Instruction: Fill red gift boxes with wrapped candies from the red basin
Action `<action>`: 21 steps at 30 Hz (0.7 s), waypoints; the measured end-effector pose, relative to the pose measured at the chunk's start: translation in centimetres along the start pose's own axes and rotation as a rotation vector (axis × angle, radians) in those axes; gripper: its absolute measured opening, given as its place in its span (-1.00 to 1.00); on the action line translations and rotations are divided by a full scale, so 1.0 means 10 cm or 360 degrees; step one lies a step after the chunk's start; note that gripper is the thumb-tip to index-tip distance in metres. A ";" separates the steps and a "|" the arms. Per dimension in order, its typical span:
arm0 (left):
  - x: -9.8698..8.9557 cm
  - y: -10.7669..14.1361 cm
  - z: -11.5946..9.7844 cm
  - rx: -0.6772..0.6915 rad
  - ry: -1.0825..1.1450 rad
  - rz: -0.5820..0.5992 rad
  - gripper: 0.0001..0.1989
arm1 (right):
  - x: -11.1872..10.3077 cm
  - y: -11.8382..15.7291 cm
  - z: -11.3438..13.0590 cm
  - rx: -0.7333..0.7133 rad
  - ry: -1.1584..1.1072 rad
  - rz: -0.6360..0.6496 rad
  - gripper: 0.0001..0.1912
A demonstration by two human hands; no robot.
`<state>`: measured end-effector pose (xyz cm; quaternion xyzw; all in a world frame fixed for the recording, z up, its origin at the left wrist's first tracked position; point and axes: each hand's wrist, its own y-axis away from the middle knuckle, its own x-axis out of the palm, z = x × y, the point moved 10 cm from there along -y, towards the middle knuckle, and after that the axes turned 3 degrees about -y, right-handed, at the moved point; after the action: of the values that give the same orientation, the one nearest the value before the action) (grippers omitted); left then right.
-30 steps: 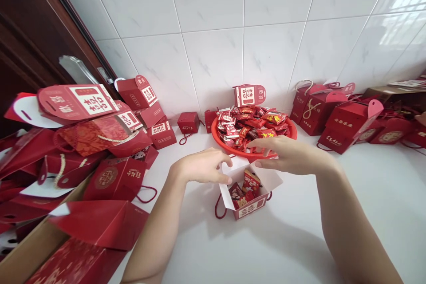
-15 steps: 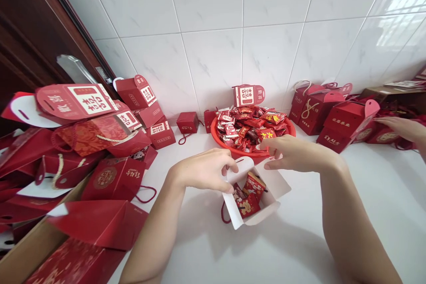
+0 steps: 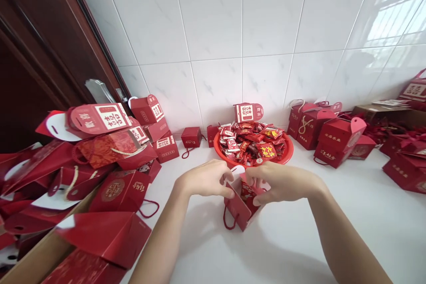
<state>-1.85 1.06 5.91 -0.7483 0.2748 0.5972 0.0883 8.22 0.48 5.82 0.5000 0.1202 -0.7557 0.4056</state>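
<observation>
In the head view, a small red gift box [image 3: 240, 207] with a white inside stands on the white table between my hands, its top open. Red-wrapped sweets [image 3: 246, 191] show inside it. My left hand [image 3: 210, 179] pinches the upper edge of the box's left side between thumb and curled fingers. On the other side, my right hand [image 3: 278, 183] closes round the right wall, its fingers hiding that edge. A dark red cord [image 3: 229, 226] loops out at the lower left. Just behind the box is a red plastic basket [image 3: 289, 154] heaped with wrapped sweets.
A pile of red gift boxes [image 3: 116, 191] fills the left side beside a dark wooden door [image 3: 40, 44]. More red boxes [image 3: 339, 140] stand at the right against the tiled wall [image 3: 216, 17]. A small box [image 3: 191, 136] sits left of the basket.
The box's side flaps have come up and inward, with my right hand now gripping the right one. Another person's hand at the right edge has left view. My view has tilted upward.
</observation>
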 end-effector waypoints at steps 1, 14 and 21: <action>0.03 -0.03 0.03 -0.0062 -0.0006 0.0001 -0.77 | 0.04 -0.02 0.01 -0.0026 -0.0016 0.0047 -0.81; 0.18 -0.14 -0.05 -0.0328 -0.0075 -0.0012 -0.39 | 0.16 -0.15 -0.18 -0.0035 -0.0146 0.0173 -0.46; 0.25 -0.22 -0.14 -0.0091 -0.0109 0.0040 -0.77 | 0.13 -0.24 -0.28 0.0229 0.0068 0.0040 -0.56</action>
<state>0.78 1.47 3.53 -0.7261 0.2639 0.6312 0.0687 8.08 3.06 2.83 0.5453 0.0679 -0.7464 0.3754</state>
